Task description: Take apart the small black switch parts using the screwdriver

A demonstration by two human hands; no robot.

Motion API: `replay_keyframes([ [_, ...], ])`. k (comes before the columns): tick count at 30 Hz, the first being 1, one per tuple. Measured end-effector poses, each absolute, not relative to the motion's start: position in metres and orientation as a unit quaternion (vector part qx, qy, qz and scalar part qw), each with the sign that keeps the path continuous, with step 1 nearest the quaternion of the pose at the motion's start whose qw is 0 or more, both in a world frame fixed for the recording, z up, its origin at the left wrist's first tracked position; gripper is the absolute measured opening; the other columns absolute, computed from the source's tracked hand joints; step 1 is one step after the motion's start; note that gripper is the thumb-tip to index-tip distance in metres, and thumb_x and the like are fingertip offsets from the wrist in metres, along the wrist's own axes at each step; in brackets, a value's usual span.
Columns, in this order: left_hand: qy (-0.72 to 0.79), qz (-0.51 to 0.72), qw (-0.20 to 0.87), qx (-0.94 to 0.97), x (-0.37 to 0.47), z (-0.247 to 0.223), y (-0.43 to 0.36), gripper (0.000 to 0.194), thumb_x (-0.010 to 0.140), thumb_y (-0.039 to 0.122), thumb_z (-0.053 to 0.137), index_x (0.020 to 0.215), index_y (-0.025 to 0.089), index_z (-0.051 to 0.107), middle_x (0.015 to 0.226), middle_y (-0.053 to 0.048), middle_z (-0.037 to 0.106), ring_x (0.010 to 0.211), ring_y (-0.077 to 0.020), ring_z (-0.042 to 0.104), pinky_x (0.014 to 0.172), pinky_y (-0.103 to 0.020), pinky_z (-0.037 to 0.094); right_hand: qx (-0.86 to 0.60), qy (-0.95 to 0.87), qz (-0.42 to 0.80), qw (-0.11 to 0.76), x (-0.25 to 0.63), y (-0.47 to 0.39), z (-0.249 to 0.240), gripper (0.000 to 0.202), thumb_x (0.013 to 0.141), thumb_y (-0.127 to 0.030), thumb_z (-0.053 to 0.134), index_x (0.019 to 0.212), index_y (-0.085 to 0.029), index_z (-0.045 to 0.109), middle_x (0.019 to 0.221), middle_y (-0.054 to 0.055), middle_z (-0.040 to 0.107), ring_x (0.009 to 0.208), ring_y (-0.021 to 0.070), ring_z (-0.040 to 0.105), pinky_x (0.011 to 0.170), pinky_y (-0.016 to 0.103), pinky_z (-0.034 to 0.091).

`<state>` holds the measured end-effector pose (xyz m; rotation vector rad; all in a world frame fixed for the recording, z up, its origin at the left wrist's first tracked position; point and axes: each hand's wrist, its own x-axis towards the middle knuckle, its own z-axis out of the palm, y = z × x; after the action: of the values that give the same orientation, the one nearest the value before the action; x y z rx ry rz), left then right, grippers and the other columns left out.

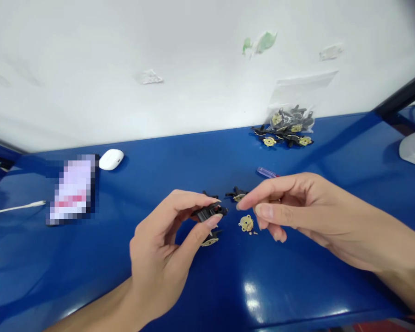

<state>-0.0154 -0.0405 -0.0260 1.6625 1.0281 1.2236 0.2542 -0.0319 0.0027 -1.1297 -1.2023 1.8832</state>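
Note:
A small black plastic part (207, 212) is pinched between the thumb and fingers of my left hand (166, 244). Above the blue table, my right hand (290, 207) has its thumb and index finger apart, with nothing visible between them. Just left of its fingertips lies a gold metal plate (246, 223) with holes, and tiny loose pieces, apparently screws (253, 233), sit at its lower edge. Another black part with a gold plate (238, 194) rests behind the right fingertips. Under my left hand, a further black-and-gold part (210, 240) is partly covered.
A purple clear-handled screwdriver (267, 173) is partly hidden behind my right hand. Several black-and-gold parts (287, 137) lie by the wall beside a clear plastic bag (293, 117) of more. At left are a blurred phone (74, 189) and a white case (111, 159).

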Motion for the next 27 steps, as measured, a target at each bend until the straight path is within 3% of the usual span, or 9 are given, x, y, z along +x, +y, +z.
replay_keyframes([
  [5, 0.404, 0.484, 0.406, 0.661, -0.012, -0.024, -0.039, 0.036, 0.102, 0.001, 0.080, 0.121, 0.032, 0.081, 0.111, 0.005, 0.081, 0.091, -0.0109, 0.076, 0.080, -0.019, 0.068, -0.456, -0.490, 0.685, 0.287, 0.255, -0.033, 0.005, 0.019, 0.099, -0.041, 0.094, 0.117, -0.034, 0.092, 0.103, 0.001, 0.089, 0.095, 0.0166, 0.081, 0.089, 0.025, 0.062],
  [8, 0.403, 0.484, 0.402, 0.665, -0.013, -0.024, -0.039, 0.037, 0.101, 0.000, 0.081, 0.120, 0.031, 0.081, 0.109, 0.004, 0.081, 0.092, -0.0110, 0.076, 0.084, -0.018, 0.067, -0.499, -0.554, 0.618, 0.251, 0.254, -0.034, 0.008, 0.014, 0.101, -0.046, 0.091, 0.109, -0.034, 0.091, 0.101, -0.001, 0.089, 0.094, 0.0197, 0.081, 0.086, 0.030, 0.059],
  [13, 0.402, 0.480, 0.408, 0.665, -0.014, -0.024, -0.040, 0.038, 0.101, -0.001, 0.081, 0.122, 0.031, 0.082, 0.111, 0.002, 0.081, 0.098, -0.0129, 0.076, 0.088, -0.019, 0.068, -0.529, -0.655, 0.519, 0.151, 0.253, -0.035, 0.009, 0.026, 0.110, -0.055, 0.074, 0.101, -0.034, 0.087, 0.084, -0.004, 0.078, 0.075, 0.0157, 0.065, 0.067, 0.032, 0.045],
  [17, 0.407, 0.471, 0.405, 0.670, -0.014, -0.024, -0.040, 0.036, 0.102, 0.001, 0.082, 0.121, 0.031, 0.082, 0.111, 0.002, 0.081, 0.100, -0.0133, 0.077, 0.089, -0.020, 0.068, -0.542, -0.661, 0.500, 0.136, 0.252, -0.035, 0.005, 0.031, 0.109, -0.058, 0.073, 0.097, -0.033, 0.087, 0.068, -0.005, 0.051, 0.063, 0.0146, 0.043, 0.054, 0.034, 0.028],
  [19, 0.410, 0.467, 0.405, 0.671, -0.015, -0.023, -0.040, 0.035, 0.101, 0.002, 0.083, 0.121, 0.031, 0.083, 0.111, 0.001, 0.081, 0.101, -0.0149, 0.077, 0.089, -0.021, 0.068, -0.559, -0.676, 0.460, 0.137, 0.252, -0.034, 0.003, 0.031, 0.107, -0.059, 0.075, 0.095, -0.033, 0.087, 0.066, -0.005, 0.045, 0.060, 0.0145, 0.038, 0.054, 0.035, 0.025],
  [27, 0.410, 0.464, 0.411, 0.669, -0.015, -0.024, -0.040, 0.036, 0.101, 0.001, 0.083, 0.120, 0.033, 0.082, 0.112, 0.003, 0.080, 0.102, -0.0115, 0.076, 0.092, -0.016, 0.067, -0.576, -0.709, 0.388, 0.122, 0.256, -0.030, -0.004, 0.029, 0.104, -0.063, 0.078, 0.094, -0.037, 0.086, 0.068, -0.005, 0.063, 0.061, 0.0163, 0.049, 0.066, 0.038, 0.033],
])
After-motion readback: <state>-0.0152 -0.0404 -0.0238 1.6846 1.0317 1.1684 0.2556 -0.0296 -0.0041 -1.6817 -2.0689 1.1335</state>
